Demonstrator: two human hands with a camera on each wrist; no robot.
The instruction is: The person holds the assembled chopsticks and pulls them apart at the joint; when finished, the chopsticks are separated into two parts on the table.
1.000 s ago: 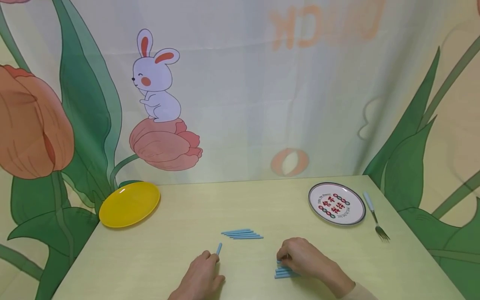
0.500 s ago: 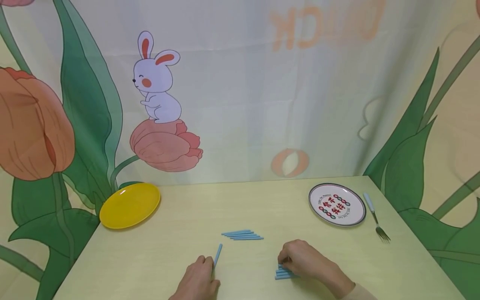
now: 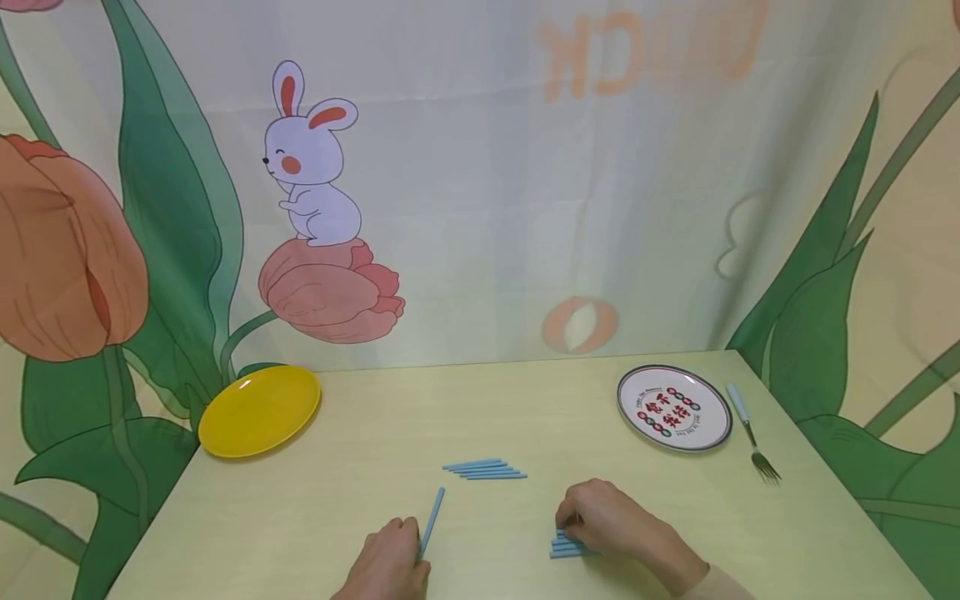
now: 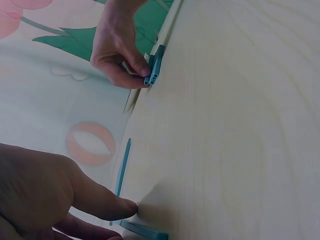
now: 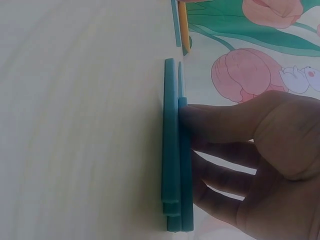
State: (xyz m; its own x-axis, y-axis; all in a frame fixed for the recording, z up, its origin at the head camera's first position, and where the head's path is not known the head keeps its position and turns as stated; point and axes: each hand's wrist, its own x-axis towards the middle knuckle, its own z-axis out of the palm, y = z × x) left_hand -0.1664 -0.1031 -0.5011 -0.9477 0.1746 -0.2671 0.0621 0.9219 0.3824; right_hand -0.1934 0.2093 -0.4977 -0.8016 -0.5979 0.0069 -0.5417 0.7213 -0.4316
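My left hand (image 3: 386, 560) is low in the head view, just left of a single blue stick (image 3: 432, 521) that lies slanted on the table. In the left wrist view my thumb is close above one end of that blue stick (image 4: 145, 231), with fingers loosely bent behind it. My right hand (image 3: 603, 518) is at a small stack of blue sticks (image 3: 566, 550) toward the front right. Thumb and fingers pinch a stick at the stack's far side, clear in the right wrist view, where the stack (image 5: 171, 145) stands beside my right hand (image 5: 280, 135).
Behind my hands, several blue sticks (image 3: 486, 469) lie side by side in a staggered row. A yellow plate (image 3: 260, 412) is at the back left. A white printed plate (image 3: 633, 400) and a fork (image 3: 750, 437) are at the back right. A printed curtain (image 3: 480, 208) hangs behind the table (image 3: 450, 408).
My left hand has drawn back toward the lower left, baring more of the single blue stick, which stays put. My right hand has shifted only slightly at its stack.
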